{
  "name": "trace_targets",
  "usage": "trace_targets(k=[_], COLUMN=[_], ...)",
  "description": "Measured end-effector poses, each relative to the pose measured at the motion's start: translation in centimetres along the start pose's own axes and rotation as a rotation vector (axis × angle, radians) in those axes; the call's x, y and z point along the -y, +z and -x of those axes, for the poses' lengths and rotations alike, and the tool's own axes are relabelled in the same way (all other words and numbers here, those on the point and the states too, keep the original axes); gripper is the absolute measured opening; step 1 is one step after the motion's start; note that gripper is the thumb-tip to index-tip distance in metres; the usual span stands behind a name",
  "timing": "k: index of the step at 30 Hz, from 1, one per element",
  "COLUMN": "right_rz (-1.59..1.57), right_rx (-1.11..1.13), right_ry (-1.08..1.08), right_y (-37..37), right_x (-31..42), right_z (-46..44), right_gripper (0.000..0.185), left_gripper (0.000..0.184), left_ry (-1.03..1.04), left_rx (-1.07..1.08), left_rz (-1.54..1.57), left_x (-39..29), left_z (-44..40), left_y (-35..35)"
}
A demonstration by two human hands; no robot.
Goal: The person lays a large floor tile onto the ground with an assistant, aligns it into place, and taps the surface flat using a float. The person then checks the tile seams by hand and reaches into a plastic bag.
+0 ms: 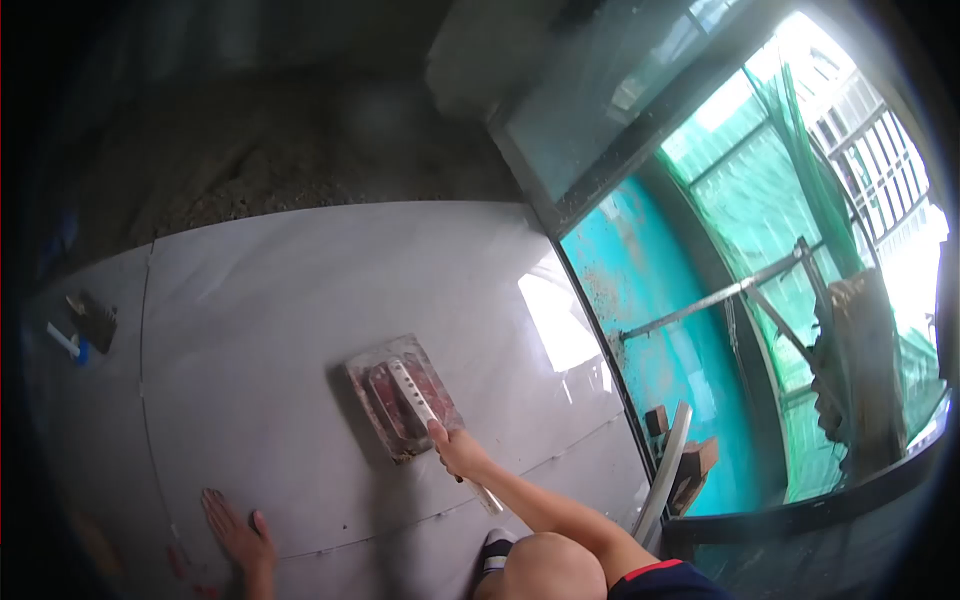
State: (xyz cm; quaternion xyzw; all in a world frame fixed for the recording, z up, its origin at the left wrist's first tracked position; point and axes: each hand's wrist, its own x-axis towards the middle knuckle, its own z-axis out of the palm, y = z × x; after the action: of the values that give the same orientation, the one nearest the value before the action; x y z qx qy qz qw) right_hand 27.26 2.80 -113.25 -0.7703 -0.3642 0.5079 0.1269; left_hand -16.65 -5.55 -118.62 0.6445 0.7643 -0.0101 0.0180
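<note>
Head view: tamping the tile [240,300] seems in hand; right hand [458,450] wrapped round pale bar [408,385] over float [385,402];
left hand [240,538] fingers together, thumb apart, contact unclear; another tap would need control.

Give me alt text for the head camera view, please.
A person's right hand grips a pale, holed bar reaching over a worn rectangular block above large grey tiles. The left hand spreads palm-down at lower left; green netting shows outside at right.
</note>
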Motion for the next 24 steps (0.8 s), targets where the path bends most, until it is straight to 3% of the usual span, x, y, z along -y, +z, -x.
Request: trace_targets(k=[5,8,11,14,16,19,21,24], right_rz=[-0.013,-0.218,-0.281,-0.247,-0.170,-0.079,-0.127,-0.182], right_rx=[0.059,0.112,0.134,0.076,-0.003,-0.106,-0.163,-0.286], right_ry=[-0.072,-0.099,-0.098,-0.142,-0.193,-0.325,-0.390,-0.469], right_y=[0.3,-0.9,-1.2,-1.0,-1.6,-3.7,-8.6,-16.1], right_x=[-0.9,-0.4,-0.7,-0.8,-0.5,0.1,2.0,4.4], right_z=[-0.1,1.7,1.8,2.0,2.8,4.3,6.1,8.5], right_gripper=[0.074,0.071,0.070,0.070,0.069,0.068,0.065,0.062], left_gripper=[0.083,0.084,0.084,0.083,0.086,0.089,0.090,0.087], left_ry=[0.047,-0.005,0.307,0.650,0.665,0.652,0.623,0.528], left_rx=[-0.083,0.207,0.463,0.576,0.537,0.301,0.136,-0.013], left_rz=[-0.077,-0.107,-0.054,-0.171,-0.181,-0.081,0.077,0.059], left_x=[1.5,-2.4,-2.8,-8.8,-14.2,-22.9,-26.9,-31.4], left_z=[-1.0,-3.0,-7.0,-9.9,-10.3,-8.6,-8.0,-2.7], left_y=[4.2,-0.8,-4.3,-10.3,-10.2,-5.6,0.3,1.1])
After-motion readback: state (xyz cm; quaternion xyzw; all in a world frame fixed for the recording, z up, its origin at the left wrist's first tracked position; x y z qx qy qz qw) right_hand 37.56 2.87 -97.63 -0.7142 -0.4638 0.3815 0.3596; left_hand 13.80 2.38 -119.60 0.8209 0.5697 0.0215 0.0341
